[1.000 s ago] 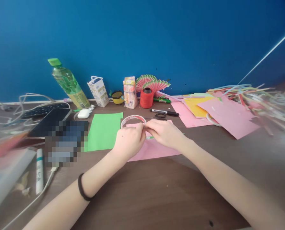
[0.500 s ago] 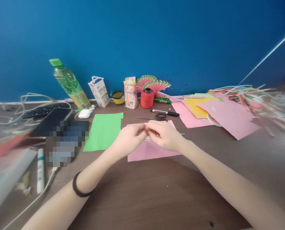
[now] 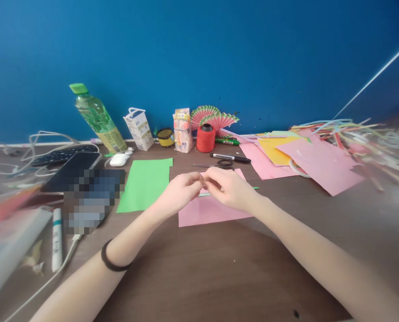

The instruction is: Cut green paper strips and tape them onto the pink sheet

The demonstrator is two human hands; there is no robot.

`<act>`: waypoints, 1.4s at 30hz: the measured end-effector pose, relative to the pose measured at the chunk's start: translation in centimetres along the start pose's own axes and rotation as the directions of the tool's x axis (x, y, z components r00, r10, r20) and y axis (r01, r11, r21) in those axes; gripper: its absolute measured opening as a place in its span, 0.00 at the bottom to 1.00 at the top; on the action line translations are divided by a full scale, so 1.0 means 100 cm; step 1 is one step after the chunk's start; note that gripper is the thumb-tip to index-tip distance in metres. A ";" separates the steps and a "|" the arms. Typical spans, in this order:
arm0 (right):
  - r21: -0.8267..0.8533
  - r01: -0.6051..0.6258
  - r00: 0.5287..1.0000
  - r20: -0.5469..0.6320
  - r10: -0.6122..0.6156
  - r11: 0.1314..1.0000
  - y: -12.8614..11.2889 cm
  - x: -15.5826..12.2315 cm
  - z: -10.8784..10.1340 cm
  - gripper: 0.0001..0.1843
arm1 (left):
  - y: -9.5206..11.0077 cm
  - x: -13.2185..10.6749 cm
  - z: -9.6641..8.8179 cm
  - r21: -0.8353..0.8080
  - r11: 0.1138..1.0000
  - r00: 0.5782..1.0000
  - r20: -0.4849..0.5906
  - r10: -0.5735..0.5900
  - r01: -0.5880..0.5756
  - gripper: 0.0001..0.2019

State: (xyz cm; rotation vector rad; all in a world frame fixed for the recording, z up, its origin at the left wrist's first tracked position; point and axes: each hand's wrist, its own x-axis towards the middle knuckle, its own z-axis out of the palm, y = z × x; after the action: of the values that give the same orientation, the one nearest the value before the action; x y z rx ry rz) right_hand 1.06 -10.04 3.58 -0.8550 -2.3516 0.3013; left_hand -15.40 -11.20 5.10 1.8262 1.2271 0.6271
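Note:
My left hand (image 3: 181, 192) and my right hand (image 3: 229, 188) meet fingertip to fingertip over a pink paper sheet (image 3: 213, 210) lying on the brown table (image 3: 219, 273). Both hands are closed in a pinch, and what they pinch is too small or too hidden to name. A thin green strip (image 3: 253, 188) runs out from under my right hand across the pink sheet. A green paper sheet (image 3: 146, 183) lies just left of my left hand. A black band sits on my left wrist.
Scissors (image 3: 219, 164) and a black marker (image 3: 231, 157) lie behind the hands. Along the blue wall stand a red thread spool (image 3: 205, 138), paper fans (image 3: 214, 118), two small cartons and a green bottle (image 3: 97, 118). Paper sheets and strips (image 3: 320, 163) pile up right; phone, cables, glue stick left.
The tape ring held up in my left hand a second ago no longer shows. Both hands have closed into a tight pinch together over the pink sheet and hardly move since.

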 end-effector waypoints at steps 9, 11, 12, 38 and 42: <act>0.076 -0.197 0.980 0.008 0.197 0.977 0.004 0.001 -0.002 0.08 | 0.001 -0.001 0.007 0.504 0.863 0.990 -0.133 0.050 0.024 0.11; 0.107 -0.207 0.978 0.008 0.208 0.972 0.005 0.001 -0.004 0.09 | 0.000 -0.001 0.005 0.481 0.876 0.991 -0.123 0.045 0.020 0.11; 0.115 -0.202 0.979 0.012 0.202 0.973 0.006 0.001 -0.005 0.09 | 0.000 -0.001 0.005 0.468 0.883 0.992 -0.115 0.042 0.017 0.11; 0.038 0.059 0.996 -0.068 -0.056 0.998 0.004 -0.004 0.009 0.08 | -0.004 0.000 -0.001 0.136 0.987 0.996 0.042 0.078 -0.083 0.11; 0.005 0.099 0.992 -0.080 -0.098 0.995 0.005 -0.005 0.012 0.08 | -0.004 0.002 -0.001 -0.040 0.999 0.996 0.079 0.029 -0.026 0.10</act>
State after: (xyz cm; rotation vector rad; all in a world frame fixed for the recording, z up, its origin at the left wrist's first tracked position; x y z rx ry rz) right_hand 0.92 -9.96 2.20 -0.7305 -2.3073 0.2325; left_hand -15.62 -10.93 4.82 1.8209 1.1318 0.5837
